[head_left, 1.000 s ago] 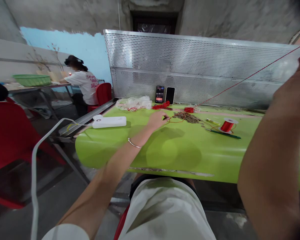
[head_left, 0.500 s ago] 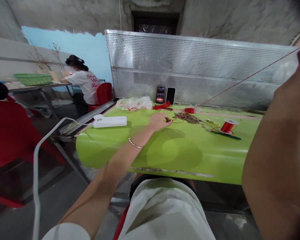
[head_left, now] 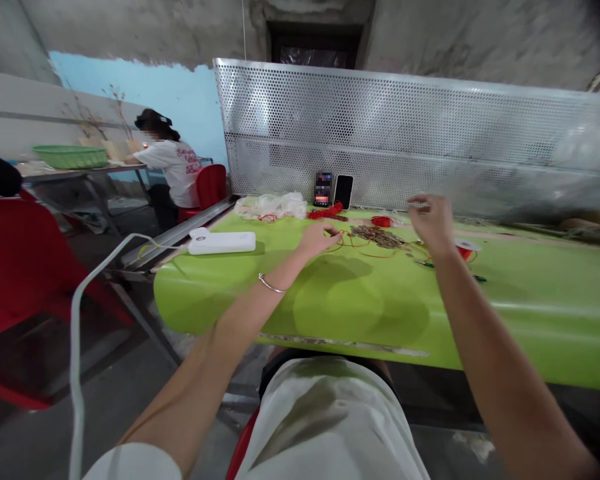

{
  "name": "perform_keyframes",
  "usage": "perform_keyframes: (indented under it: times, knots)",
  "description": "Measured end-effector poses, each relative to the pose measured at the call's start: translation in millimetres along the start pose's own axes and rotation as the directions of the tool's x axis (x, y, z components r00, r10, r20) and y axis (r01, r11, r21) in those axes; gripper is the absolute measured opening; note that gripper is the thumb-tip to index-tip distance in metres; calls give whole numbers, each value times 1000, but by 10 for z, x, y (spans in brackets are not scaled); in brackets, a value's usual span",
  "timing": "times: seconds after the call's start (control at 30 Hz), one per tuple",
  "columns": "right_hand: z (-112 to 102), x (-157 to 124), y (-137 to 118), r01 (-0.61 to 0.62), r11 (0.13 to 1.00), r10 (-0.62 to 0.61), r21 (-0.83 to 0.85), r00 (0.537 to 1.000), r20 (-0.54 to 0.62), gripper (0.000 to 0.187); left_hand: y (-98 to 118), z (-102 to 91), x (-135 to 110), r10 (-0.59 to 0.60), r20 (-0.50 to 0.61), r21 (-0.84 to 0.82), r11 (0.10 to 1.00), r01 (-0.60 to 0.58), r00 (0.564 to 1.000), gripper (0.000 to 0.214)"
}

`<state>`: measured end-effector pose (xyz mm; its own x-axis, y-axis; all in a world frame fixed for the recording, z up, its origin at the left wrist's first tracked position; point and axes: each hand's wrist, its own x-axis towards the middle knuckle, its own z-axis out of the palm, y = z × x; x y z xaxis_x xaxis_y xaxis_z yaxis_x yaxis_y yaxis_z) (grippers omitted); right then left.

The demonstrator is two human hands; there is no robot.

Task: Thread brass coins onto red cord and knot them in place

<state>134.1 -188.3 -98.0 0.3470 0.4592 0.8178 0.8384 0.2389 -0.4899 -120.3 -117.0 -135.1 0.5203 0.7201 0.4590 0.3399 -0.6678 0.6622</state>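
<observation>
My left hand [head_left: 323, 241] is low over the green tabletop [head_left: 340, 300], its fingers pinched on a thin red cord [head_left: 375, 255]. From there the cord runs loosely across the table to the right. My right hand [head_left: 433, 220] is raised above the table, fingers curved and apart, with nothing visible in them. Between the hands lies a pile of small brownish coin-like discs [head_left: 377, 235], with a red thread bundle [head_left: 381, 221] just behind. Partly hidden by my right forearm are a spool of red thread [head_left: 465, 250] and a dark green pen-like tool [head_left: 424, 264].
Two phones [head_left: 344, 192] lean against a perforated metal screen [head_left: 405, 133]. A clear plastic bag [head_left: 275, 205] and more red cord [head_left: 325, 213] lie at the back. A white device [head_left: 223, 243] with a cable sits at left. Another person [head_left: 173, 167] sits at a table beyond.
My right hand has come down and inward from the far upper right. The taut red thread that stretched up to it no longer shows. My left hand stays in place.
</observation>
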Motion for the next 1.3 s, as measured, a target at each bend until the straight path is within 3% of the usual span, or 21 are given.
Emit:
perform_keyframes:
  times: [0.1,0.17,0.27,0.37,0.7,0.93,1.03,1.17,1.3]
  knots:
    - [220,-482,-408,-33,992,-5,123,956,294,18,-1,-11,2,-50,19,-71,996,52,999,19]
    - [375,-688,-611,-12,996,-24,84,908,418,17,4,-16,4,-86,42,-125,988,91,995,20]
    - [578,-833,-730,-38,999,24,23,903,428,17,20,-20,3,-110,52,-194,974,118,993,20]
    - [667,-872,-716,-94,993,56,67,902,428,15,27,-20,6,-107,48,-223,968,115,993,19]
    - [453,-1040,-710,-126,986,66,112,901,429,15,-72,21,76,-121,-49,-312,945,100,991,17]
    - [496,-1030,-685,-229,961,138,156,884,446,15,3,4,56,-144,41,-361,921,149,989,20]
    - [525,-1004,-646,-329,915,202,233,875,440,23,25,8,56,-146,84,-364,916,167,986,21]
    - [549,-982,-614,-509,796,313,328,810,496,35,26,21,49,-102,111,-332,934,134,989,20]
    - [572,-957,-633,-605,698,399,384,773,493,40,30,28,34,-35,167,-305,949,85,985,20]
